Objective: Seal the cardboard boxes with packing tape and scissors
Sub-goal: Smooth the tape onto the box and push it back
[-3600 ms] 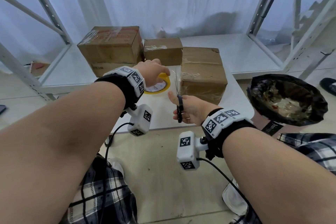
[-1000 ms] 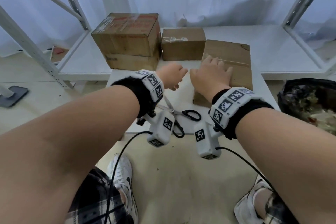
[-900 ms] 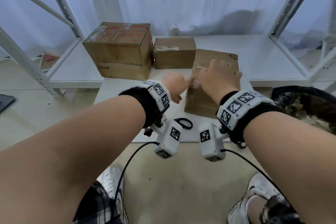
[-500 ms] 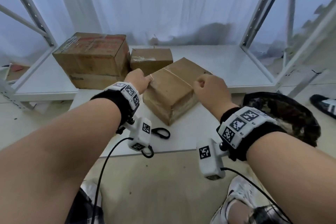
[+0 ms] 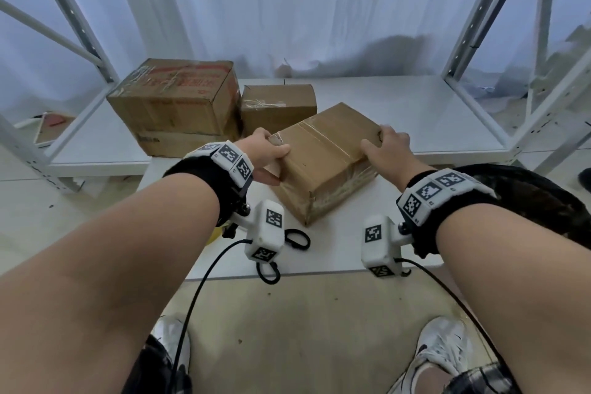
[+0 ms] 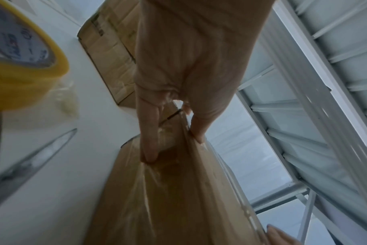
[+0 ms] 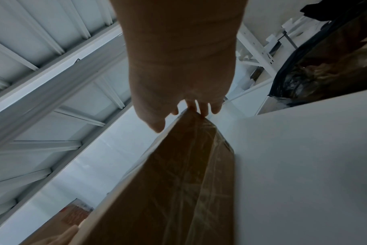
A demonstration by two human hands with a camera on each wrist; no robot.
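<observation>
A taped brown cardboard box (image 5: 323, 160) sits turned cornerwise on the white table (image 5: 345, 246). My left hand (image 5: 267, 153) grips its left corner, thumb on top and fingers down the side (image 6: 150, 136). At the far right corner my right hand (image 5: 385, 145) holds the box, fingers over the edge (image 7: 199, 107). Black-handled scissors (image 5: 295, 238) lie on the table near the front edge, partly hidden by my left wrist camera. The yellow tape roll (image 6: 21, 66) shows in the left wrist view, beside the scissor blades (image 6: 38, 157).
Two more taped boxes, a large one (image 5: 174, 102) and a small one (image 5: 278, 105), stand on the white shelf (image 5: 415, 112) behind the table. A bin with a black bag (image 5: 537, 198) stands at the right. Metal rack posts rise on both sides.
The scissors and tape were put down on the table. Both hands took hold of the box and turned it cornerwise; over the last half second it has hardly moved.
</observation>
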